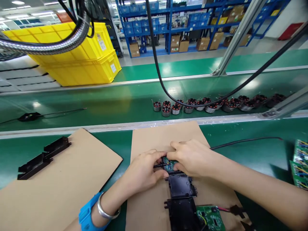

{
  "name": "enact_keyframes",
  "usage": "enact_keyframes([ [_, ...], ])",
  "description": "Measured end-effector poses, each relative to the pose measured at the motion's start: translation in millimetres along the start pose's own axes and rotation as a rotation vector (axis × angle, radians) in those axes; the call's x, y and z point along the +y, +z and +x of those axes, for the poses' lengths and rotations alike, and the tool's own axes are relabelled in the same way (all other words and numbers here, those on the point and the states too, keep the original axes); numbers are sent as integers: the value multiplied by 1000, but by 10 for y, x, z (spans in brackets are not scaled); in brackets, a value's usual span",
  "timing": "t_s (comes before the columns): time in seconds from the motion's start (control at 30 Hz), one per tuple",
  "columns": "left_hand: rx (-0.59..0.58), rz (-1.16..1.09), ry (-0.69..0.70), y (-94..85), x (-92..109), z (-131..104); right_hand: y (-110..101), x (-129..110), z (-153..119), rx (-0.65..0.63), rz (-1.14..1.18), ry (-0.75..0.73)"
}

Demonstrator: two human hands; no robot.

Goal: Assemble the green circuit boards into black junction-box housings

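Note:
My left hand (145, 167) has thumb and fingers closed around the left end of a small green circuit board (169, 164), where a short black cable (157, 165) comes out. From the other side, my right hand (190, 157) pinches the same board, its fingers on the top and right edges. The board appears to sit in a black plastic case, but my fingers hide much of it. Just below lies an open black plastic case (181, 186), with a second black case (183, 213) nearer me. Beside that one rests a larger green circuit board (211, 218) with red and black wires.
Cardboard (144, 205) lies under the work; another cardboard sheet (72, 173) at left carries two black plastic housings (36, 165). Several motor stators (175, 109) line the channel behind. A black cable (156, 64) hangs across. Wired circuit boards (300, 160) sit far right.

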State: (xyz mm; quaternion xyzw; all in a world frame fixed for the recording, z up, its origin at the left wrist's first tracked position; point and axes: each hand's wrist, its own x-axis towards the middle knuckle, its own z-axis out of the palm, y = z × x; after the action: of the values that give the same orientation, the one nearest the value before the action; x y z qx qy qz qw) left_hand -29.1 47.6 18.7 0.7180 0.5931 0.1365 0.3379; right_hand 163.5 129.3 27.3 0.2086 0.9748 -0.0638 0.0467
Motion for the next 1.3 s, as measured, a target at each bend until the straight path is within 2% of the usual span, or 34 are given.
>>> enact_keyframes([
  [0.1, -14, -11, -8, -4, -31, 9, 40, -20, -8, 41, 1, 3],
  [0.2, -58, -123, -19, -26, -89, 8, 81, -12, -15, 69, 35, 3],
  [0.33, -91, -167, -160, -92, -128, 15, 116, 9, -18, 74, 90, -4],
  [0.47, -302, -267, -272, -154, -113, 102, 119, 19, -21, 80, 131, 2],
  [0.53, -346, -303, -305, -157, -76, 147, 125, 25, -20, 86, 146, -1],
  [0.6, -298, -288, -301, -129, -14, 155, 139, 35, -20, 96, 157, -12],
  [0.67, -146, -160, -228, -71, 56, 116, 156, 46, -23, 113, 168, -22],
  [0.8, 231, 308, 134, 103, 70, -33, 177, 55, -41, 137, 191, -12],
  [0.87, 346, 453, 276, 196, -12, -97, 187, 57, -46, 142, 205, -1],
  [0.93, 422, 539, 351, 279, -120, -138, 202, 61, -41, 146, 219, 3],
  [1.07, 439, 611, 425, 367, -249, -152, 216, 76, -21, 150, 243, -2],
  [1.2, 369, 651, 456, 334, -212, -126, 168, 84, -26, 115, 290, 7],
  [1.3, 380, 640, 448, 299, -191, -125, 98, 94, 4, 75, 287, 12],
])
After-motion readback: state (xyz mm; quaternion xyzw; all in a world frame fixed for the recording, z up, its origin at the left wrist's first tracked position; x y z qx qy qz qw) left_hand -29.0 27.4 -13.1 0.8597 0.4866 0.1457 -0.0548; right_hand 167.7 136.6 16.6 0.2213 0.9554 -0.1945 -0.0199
